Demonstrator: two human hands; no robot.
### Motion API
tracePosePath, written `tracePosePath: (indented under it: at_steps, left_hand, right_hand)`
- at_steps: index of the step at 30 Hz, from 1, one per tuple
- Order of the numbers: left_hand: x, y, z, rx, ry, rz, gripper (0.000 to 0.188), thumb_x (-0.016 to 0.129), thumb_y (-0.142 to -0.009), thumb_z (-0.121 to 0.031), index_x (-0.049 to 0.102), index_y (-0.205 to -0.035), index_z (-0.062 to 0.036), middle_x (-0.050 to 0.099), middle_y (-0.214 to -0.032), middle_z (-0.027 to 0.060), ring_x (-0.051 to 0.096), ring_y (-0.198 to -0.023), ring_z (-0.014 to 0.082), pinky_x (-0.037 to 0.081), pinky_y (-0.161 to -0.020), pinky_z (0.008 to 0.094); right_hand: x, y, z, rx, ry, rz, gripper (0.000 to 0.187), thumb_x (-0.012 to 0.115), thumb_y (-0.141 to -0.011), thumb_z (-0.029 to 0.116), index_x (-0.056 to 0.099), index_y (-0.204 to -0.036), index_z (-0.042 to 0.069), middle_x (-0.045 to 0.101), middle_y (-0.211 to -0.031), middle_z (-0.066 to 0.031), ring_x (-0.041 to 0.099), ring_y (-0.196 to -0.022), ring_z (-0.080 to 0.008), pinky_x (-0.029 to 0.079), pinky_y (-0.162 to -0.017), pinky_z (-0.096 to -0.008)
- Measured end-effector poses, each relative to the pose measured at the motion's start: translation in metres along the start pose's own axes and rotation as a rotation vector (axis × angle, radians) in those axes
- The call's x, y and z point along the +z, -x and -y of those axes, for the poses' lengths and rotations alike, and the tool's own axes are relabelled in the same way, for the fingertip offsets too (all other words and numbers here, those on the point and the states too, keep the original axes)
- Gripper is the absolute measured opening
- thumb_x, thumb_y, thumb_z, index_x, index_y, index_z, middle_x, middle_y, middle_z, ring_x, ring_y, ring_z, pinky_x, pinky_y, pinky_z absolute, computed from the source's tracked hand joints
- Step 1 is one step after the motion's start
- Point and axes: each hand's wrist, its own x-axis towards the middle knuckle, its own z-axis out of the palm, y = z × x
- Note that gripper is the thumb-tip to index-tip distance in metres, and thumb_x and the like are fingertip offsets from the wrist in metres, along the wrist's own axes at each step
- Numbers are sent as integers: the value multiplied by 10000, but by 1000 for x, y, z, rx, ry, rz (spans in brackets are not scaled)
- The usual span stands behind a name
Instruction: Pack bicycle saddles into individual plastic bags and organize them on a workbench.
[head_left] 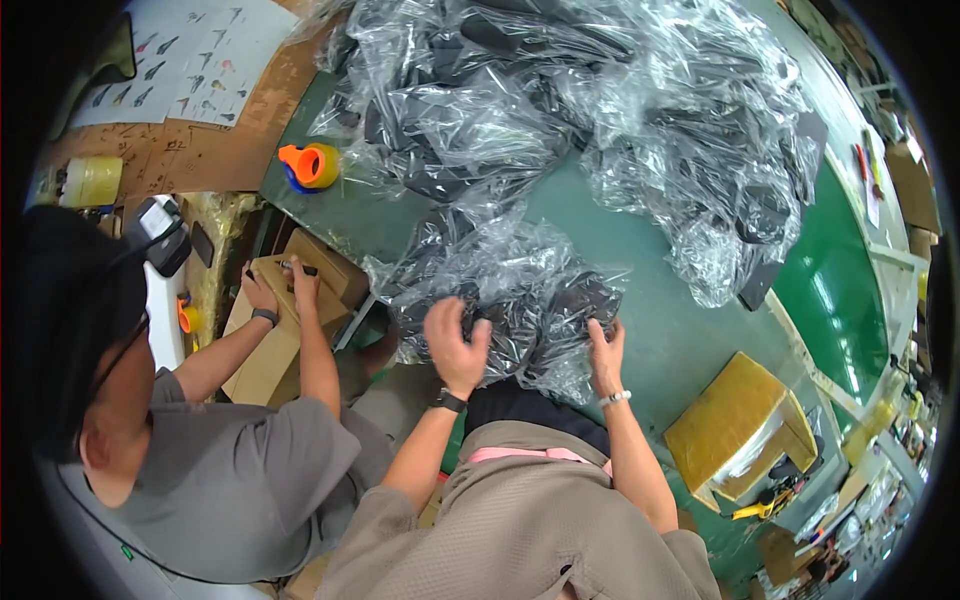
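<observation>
Several black parts wrapped in clear plastic bags (pixel 490 260) lie bunched in front of me at the near edge of the green table. My left hand (pixel 460 345), with a dark band on its wrist, is over the left of this bunch, thumb and fingers apart and nothing visibly held. On the right side, my right hand (pixel 607 358) has its thumb against a bagged black part (pixel 582 305) and its fingers around the outer edge. The plastic's glare and folds hide the exact shape of the parts.
A big pile of bagged black parts (pixel 600 90) covers the table's far side. Tape rolls (pixel 312 167) sit left. A co-worker's hands (pixel 285 285) rest on a cardboard box (pixel 265 345), one with a dark pen-like tool. A yellow-brown box (pixel 740 425) stands to my right.
</observation>
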Motion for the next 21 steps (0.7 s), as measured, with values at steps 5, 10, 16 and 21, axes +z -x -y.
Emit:
tracePosePath:
  at_steps: [5, 10, 16, 21]
  left_hand:
    - [-5, -25, 79, -401, 70, -273, 497, 643, -895, -270, 460, -1225, 54, 501, -1218, 232, 462, -1141, 386, 354, -989, 455]
    - [41, -149, 80, -391, 405, -282, 601, 657, -887, -335, 428, -1243, 91, 503, -1191, 230, 481, -1133, 329, 364, -985, 410]
    - [77, -245, 102, -884, 430, -186, 522, 669, -866, -337, 532, -1176, 61, 607, -1101, 126, 572, -960, 197, 443, -861, 316]
    - [53, -206, 74, -792, 1055, 36, 346, 678, -870, -264, 595, -1068, 8, 631, -910, 48, 569, -709, 119, 453, -585, 236]
  right_hand:
    - [13, -3, 9, 129, 7, 89, 594, 700, -852, 322, 441, -1257, -26, 563, -1156, -111, 512, -1033, -179, 416, -906, -326]
    - [-1, -13, 23, 139, 120, 51, 645, 728, -812, 342, 445, -1247, -40, 570, -1168, -143, 546, -1013, -211, 427, -902, -333]
    - [-20, -7, 38, -72, 264, -274, 656, 692, -845, 284, 394, -1331, -41, 517, -1212, -179, 554, -1009, -226, 465, -855, -342]
    - [-17, 16, 85, -437, 475, -289, 622, 705, -813, 177, 406, -1317, -32, 484, -1244, -197, 517, -1095, -294, 425, -944, -369]
